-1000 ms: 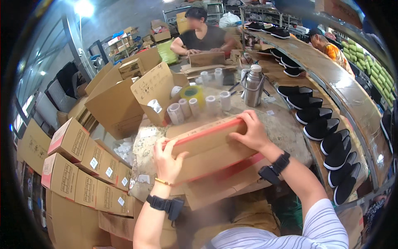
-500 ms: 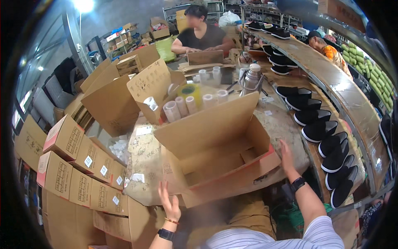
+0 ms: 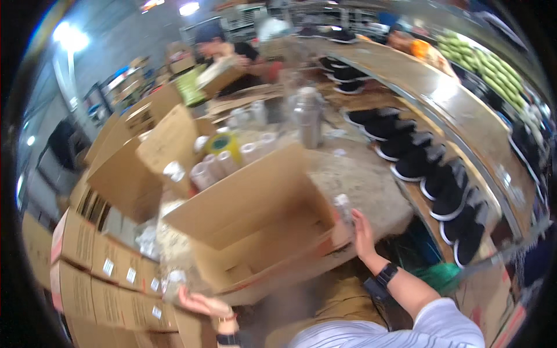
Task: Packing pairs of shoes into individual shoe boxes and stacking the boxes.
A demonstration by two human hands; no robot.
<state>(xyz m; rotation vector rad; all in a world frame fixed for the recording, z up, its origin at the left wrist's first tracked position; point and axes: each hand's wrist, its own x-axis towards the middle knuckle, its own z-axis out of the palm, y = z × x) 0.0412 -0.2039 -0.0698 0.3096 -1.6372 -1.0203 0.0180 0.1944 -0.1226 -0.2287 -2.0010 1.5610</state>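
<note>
- A speckled grey worktable (image 3: 371,180) carries an open cardboard box (image 3: 261,226), lid flap raised, at its near edge.
- Rolls of tape (image 3: 223,159) stand in a cluster on the table behind the box, a yellow roll (image 3: 222,142) among them.
- A metal flask (image 3: 307,119) stands upright farther back.
- More open cartons (image 3: 145,156) lean at the table's left side.
- A long wooden bench (image 3: 464,116) curves along the right, lined with black shoes (image 3: 432,168) with white soles.
- Stacked flat shoeboxes (image 3: 98,261) sit at the lower left, beside the table.
</note>
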